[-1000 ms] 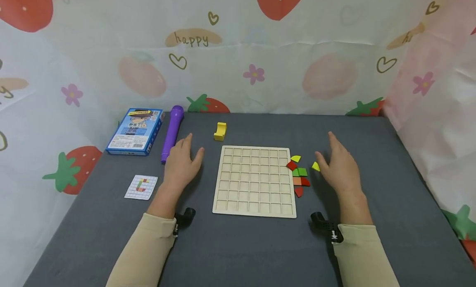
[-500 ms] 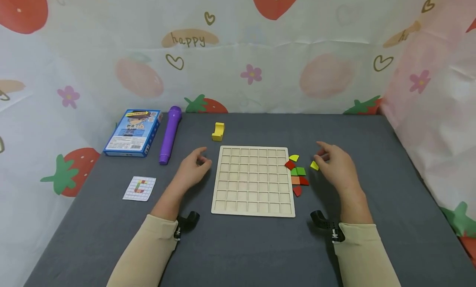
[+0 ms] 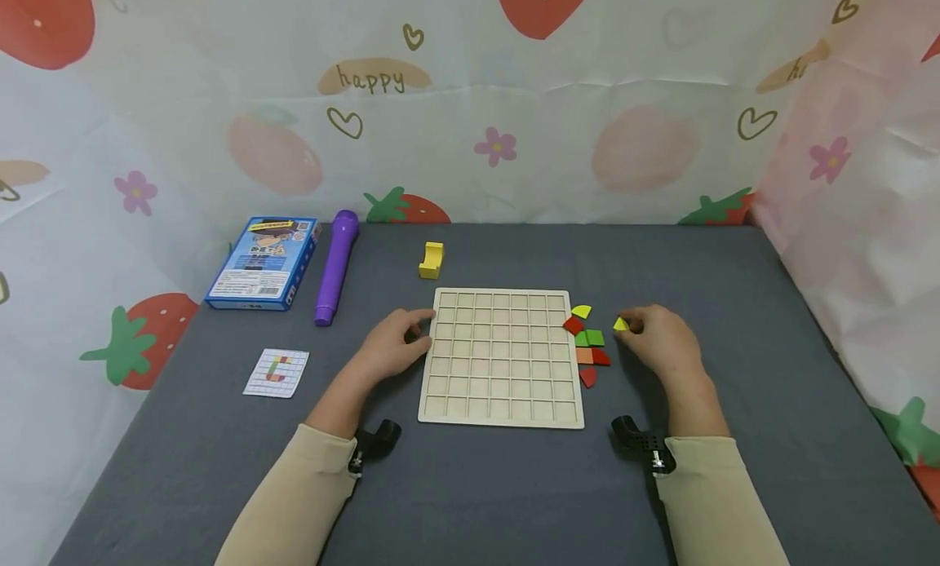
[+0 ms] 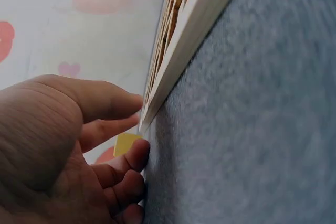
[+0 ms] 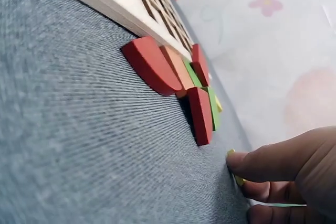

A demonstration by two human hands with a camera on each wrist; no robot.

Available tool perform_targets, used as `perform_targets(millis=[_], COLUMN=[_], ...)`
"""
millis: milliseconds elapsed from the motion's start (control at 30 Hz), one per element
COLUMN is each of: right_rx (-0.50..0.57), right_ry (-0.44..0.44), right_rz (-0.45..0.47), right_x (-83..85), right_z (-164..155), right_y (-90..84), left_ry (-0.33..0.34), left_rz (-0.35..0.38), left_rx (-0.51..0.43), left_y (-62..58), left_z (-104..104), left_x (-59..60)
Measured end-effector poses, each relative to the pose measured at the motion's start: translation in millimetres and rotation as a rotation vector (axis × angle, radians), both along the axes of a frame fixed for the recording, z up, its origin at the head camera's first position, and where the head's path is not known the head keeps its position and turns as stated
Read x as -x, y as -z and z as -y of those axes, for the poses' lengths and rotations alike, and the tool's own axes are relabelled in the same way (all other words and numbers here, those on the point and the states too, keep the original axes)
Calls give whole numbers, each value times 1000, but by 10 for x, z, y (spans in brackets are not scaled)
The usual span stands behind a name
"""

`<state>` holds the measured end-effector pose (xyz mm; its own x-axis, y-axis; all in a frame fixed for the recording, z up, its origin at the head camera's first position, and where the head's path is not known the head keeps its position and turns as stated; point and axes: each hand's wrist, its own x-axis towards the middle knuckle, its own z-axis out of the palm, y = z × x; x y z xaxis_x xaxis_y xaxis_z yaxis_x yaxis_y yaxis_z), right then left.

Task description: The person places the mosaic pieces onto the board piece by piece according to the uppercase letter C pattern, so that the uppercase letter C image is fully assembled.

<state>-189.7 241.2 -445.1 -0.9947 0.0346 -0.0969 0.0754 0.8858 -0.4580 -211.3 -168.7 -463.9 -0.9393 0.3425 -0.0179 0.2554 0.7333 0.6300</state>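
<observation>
A square wooden grid board lies on the dark table. At its left edge is my left hand, the thumb and forefinger reaching to the rim and spread apart. In the left wrist view the other fingers bend loosely, and contact with the board is hard to judge. To the right of the board, my right hand pinches a small yellow piece between thumb and fingers, close to the table. Between that hand and the board lie loose flat pieces: red, green, orange and a yellow quarter-round.
A card with a coloured pattern on a grid lies at the left. Behind it are a blue box and a purple microphone-shaped thing. A yellow block stands beyond the board. A patterned cloth hangs at the back.
My left hand has moved right to the board's edge, its fingers bending. My right hand has come down, closing its thumb and fingers on the yellow piece.
</observation>
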Motion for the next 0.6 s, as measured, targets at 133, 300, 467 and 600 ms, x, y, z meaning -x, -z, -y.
perform_targets(millis=[133, 300, 467, 600], right_rx=[-3, -24, -27, 12], right_ry=[12, -21, -41, -34], right_rz=[1, -39, -58, -45], right_x=[2, -10, -10, -2], right_z=[31, 44, 26, 28], right_y=[9, 2, -20, -98], left_ry=[-16, -36, -41, -44], left_rz=[10, 12, 5, 3], left_rx=[39, 43, 52, 56], left_y=[2, 0, 16, 18], left_z=[-21, -27, -34, -36], left_x=[-24, -26, -24, -34])
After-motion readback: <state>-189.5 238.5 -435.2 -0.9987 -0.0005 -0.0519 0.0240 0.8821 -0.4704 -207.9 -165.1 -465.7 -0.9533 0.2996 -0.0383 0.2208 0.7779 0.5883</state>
